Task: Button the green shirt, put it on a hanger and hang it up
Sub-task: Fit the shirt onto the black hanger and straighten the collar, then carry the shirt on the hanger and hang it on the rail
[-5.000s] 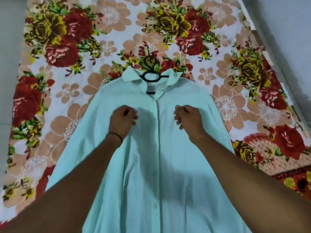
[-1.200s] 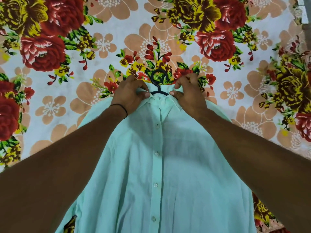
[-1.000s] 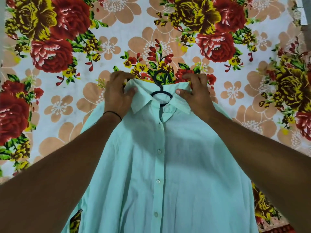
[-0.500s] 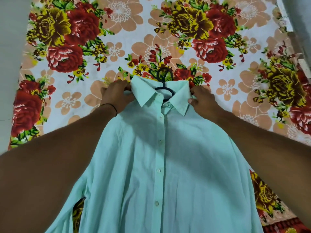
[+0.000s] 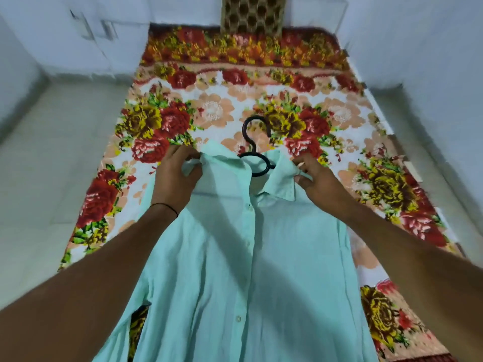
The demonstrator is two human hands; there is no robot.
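Green shirt [image 5: 243, 270] fills centre and lower frame, front side up, placket buttoned down the middle with pale buttons showing; collar spread at upper centre. Black hanger [image 5: 254, 150] sits inside the neck opening, its hook standing clear above the collar against the floral print, lower loop visible between the collar points. Left hand [image 5: 177, 178] at the left shoulder of the shirt, just left of the collar: fingers curled closed, pinching a fold of cloth. Thin black band on that wrist. Right hand [image 5: 317, 182] at the right collar point, thumb and fingers closed on the cloth edge. Both forearms run in from the lower corners of the frame, crossing over the shirt's sides. Whether the shirt rests flat or is partly raised cannot be told; its lower part spreads toward the bottom edge. Beneath lies a floral bedsheet [image 5: 217, 113], red and yellow roses on white with peach blooms, red-orange border band at its far end, upper centre. Pale floor [image 5: 52, 165] at left. Pale walls [image 5: 418, 48] across the top and right. Frame slightly blurred.
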